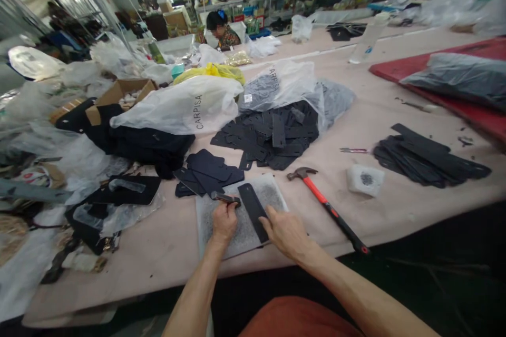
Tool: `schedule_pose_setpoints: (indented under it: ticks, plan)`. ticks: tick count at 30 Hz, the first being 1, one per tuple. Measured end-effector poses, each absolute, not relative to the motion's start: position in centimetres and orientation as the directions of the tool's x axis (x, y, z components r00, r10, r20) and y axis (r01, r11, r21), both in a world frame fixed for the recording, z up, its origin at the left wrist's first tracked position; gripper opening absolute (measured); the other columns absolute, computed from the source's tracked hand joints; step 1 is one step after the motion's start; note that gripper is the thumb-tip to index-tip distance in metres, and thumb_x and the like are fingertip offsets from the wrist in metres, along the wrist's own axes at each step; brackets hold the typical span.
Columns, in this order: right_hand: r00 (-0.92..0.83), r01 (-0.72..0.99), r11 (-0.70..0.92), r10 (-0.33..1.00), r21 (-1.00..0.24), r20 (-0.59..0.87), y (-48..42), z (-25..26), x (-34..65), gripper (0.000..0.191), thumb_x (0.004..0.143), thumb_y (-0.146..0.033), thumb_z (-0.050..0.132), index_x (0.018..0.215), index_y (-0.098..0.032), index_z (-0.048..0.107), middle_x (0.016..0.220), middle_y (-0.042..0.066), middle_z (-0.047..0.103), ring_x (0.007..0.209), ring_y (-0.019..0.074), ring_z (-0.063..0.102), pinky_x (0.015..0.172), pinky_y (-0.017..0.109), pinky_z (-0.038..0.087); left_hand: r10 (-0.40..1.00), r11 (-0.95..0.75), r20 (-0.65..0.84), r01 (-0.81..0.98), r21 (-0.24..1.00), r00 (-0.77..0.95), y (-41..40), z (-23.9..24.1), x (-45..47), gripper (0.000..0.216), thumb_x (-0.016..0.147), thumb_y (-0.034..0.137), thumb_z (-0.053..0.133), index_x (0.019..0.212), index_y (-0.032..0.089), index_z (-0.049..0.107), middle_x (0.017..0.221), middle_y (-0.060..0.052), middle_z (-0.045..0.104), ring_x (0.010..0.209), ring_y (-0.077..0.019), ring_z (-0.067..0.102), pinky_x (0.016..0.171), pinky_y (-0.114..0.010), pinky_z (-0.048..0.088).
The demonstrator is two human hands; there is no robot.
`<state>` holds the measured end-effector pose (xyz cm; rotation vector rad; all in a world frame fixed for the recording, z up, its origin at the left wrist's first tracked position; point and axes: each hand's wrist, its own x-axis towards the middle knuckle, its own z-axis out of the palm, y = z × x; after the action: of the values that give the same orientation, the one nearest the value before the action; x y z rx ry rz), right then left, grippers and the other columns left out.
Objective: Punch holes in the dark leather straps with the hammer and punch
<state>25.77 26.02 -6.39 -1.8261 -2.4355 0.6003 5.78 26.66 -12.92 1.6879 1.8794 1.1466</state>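
Note:
A long black strip lies on a grey-speckled white cutting pad at the table's near edge. My left hand is closed round a small dark metal tool, which rests at the strip's upper left end. My right hand presses its fingers on the strip's lower right end. Just beyond the pad sits a small stack of black pieces.
A hammer with a red and black handle lies to the right of the pad. A heap of black pieces, a second pile, white plastic bags and a cardboard box crowd the table. A person sits far behind.

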Motion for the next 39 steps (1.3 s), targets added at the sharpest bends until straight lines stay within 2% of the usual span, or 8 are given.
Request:
schedule_pose_setpoints:
  ticks: [2,4,6,9,13,27,36,39]
  plan:
    - [-0.374,0.884,0.321,0.921,-0.340,-0.104,26.9,-5.8,25.9,0.028,0.095,-0.037,0.043,0.109,-0.019,0.061,0.100,0.013,0.067,0.087,0.0249,0.065,0.075,0.035,0.046,0.944,-0.051,0.247,0.646,0.762,-0.218,26.7,-12.8,5.8,0.023,0.088,0.023,0.047,0.097,0.019,0.068,0.095,-0.006,0.074,0.090,-0.0205,0.069,0.085,-0.033,0.055]
    - [-0.474,0.817,0.441,0.881,-0.373,0.002,27.8,-6.1,26.1,0.034,0.090,-0.035,0.052,0.119,-0.019,0.059,0.121,0.015,0.062,0.108,0.0283,0.058,0.091,0.041,0.042,0.941,-0.036,0.244,0.650,0.759,-0.233,26.7,-12.6,5.8,0.022,0.088,0.024,0.047,0.096,0.019,0.068,0.093,-0.006,0.074,0.089,-0.0207,0.069,0.085,-0.034,0.054]
    - [-0.550,0.753,0.528,0.833,-0.392,0.066,28.2,-7.2,26.1,0.048,0.085,-0.037,0.059,0.130,-0.019,0.055,0.140,0.014,0.051,0.128,0.0328,0.043,0.105,0.050,0.030,0.935,-0.008,0.240,0.661,0.750,-0.261,27.1,-12.1,5.9,0.022,0.088,0.027,0.049,0.095,0.019,0.068,0.091,-0.006,0.074,0.088,-0.0213,0.069,0.084,-0.035,0.054]
    - [-0.550,0.747,0.535,0.831,-0.395,0.086,27.7,-9.3,25.7,0.058,0.086,-0.038,0.056,0.139,-0.017,0.047,0.149,0.013,0.041,0.139,0.0353,0.028,0.112,0.059,0.015,0.932,0.009,0.236,0.668,0.744,-0.276,28.1,-11.4,6.7,0.021,0.089,0.029,0.050,0.095,0.020,0.068,0.093,-0.006,0.074,0.090,-0.0213,0.068,0.083,-0.034,0.054]
    - [-0.455,0.805,0.463,0.883,-0.371,0.115,26.0,-10.7,24.7,0.058,0.092,-0.039,0.048,0.143,-0.013,0.044,0.153,0.013,0.035,0.142,0.0361,0.023,0.114,0.059,0.008,0.935,0.000,0.237,0.667,0.745,-0.264,30.1,-11.4,7.9,0.022,0.090,0.029,0.050,0.094,0.020,0.069,0.095,-0.007,0.073,0.092,-0.0207,0.068,0.085,-0.033,0.053]
    - [-0.422,0.808,0.423,0.901,-0.410,0.098,25.9,-10.8,24.2,0.061,0.091,-0.039,0.049,0.145,-0.013,0.041,0.155,0.014,0.030,0.143,0.0368,0.020,0.115,0.059,0.009,0.941,-0.020,0.258,0.728,0.685,-0.217,31.2,-12.5,8.4,0.027,0.092,0.032,0.047,0.097,0.018,0.069,0.098,-0.008,0.074,0.093,-0.0199,0.069,0.087,-0.032,0.053]
    - [-0.427,0.793,0.424,0.899,-0.437,0.097,26.0,-11.0,24.1,0.062,0.089,-0.038,0.052,0.144,-0.012,0.042,0.154,0.013,0.032,0.143,0.0373,0.019,0.115,0.059,0.009,0.940,-0.045,0.313,0.857,0.514,-0.139,31.7,-13.2,9.2,0.024,0.090,0.025,0.046,0.096,0.016,0.068,0.095,-0.011,0.073,0.090,-0.0226,0.069,0.082,-0.032,0.053]
    - [-0.449,0.759,0.438,0.888,-0.481,0.099,26.4,-10.2,24.9,0.055,0.089,-0.037,0.053,0.138,-0.015,0.049,0.151,0.013,0.039,0.140,0.0361,0.026,0.114,0.058,0.014,0.947,-0.045,0.300,0.879,0.475,-0.113,31.9,-13.2,9.3,0.024,0.090,0.024,0.044,0.096,0.016,0.067,0.093,-0.011,0.073,0.088,-0.0228,0.069,0.079,-0.032,0.053]
